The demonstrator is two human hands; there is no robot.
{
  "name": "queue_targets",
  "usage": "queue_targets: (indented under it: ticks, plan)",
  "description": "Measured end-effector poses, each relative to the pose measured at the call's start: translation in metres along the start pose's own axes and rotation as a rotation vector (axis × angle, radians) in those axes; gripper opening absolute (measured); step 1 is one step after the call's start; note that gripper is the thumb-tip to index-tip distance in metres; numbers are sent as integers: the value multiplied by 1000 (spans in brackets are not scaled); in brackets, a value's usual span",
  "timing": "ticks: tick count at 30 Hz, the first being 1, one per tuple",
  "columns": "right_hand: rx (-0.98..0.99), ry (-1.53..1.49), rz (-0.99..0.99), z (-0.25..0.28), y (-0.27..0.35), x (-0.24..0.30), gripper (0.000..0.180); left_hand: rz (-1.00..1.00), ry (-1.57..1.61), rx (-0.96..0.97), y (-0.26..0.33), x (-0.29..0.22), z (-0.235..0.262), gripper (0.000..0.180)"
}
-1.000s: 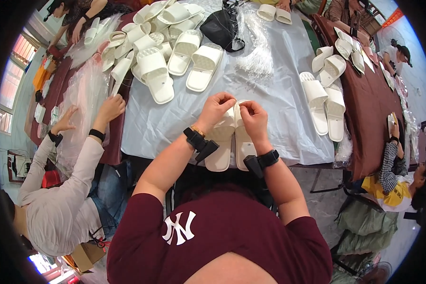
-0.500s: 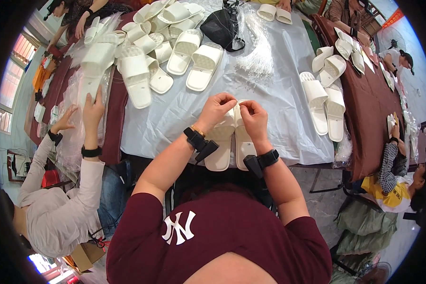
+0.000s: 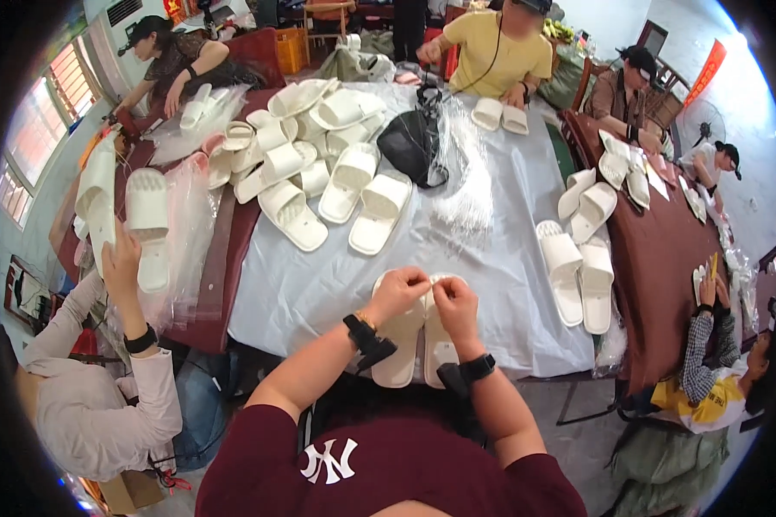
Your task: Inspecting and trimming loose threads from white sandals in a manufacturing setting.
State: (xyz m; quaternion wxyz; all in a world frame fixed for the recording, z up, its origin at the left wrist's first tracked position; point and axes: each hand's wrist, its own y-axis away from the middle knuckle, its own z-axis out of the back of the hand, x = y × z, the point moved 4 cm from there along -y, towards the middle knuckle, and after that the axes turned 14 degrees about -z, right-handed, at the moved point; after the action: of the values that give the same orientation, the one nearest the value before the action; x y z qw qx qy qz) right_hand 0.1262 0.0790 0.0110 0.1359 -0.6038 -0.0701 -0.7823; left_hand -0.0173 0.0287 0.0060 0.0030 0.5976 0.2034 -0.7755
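The room is daylit by a barred window (image 3: 33, 146) in the pale wall at the left, with a wall-mounted air conditioner (image 3: 122, 10) near the upper left corner. A long table (image 3: 491, 258) under a light grey plastic sheet fills the centre, a dark red-brown table (image 3: 664, 276) stands just beside it on the right, and another dark red-brown surface (image 3: 224, 250) adjoins it on the left. A dark chair (image 3: 655, 39) stands at the far right, and the floor (image 3: 591, 435) is grey.

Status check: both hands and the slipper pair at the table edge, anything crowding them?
Left hand and right hand pinching at the toe end of the white slipper pair. Pair flat on grey sheet. Nothing crowding; slipper pile well beyond.
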Motion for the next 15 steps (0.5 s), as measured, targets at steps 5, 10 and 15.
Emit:
queue_targets:
  ticks: [5, 10, 15]
  plan:
    - [18, -3, -7, -3, 3, -2, 10, -56, -63, 14, 6, -2, -2, 15]
    - [77, -99, -24, -4, -7, -15, 10, -2, -172, 3, 1, -8, 2, 17]
    - [-12, -256, -60, 25, -15, -15, 19, -5, 200, 74, -29, -40, 29, 16]
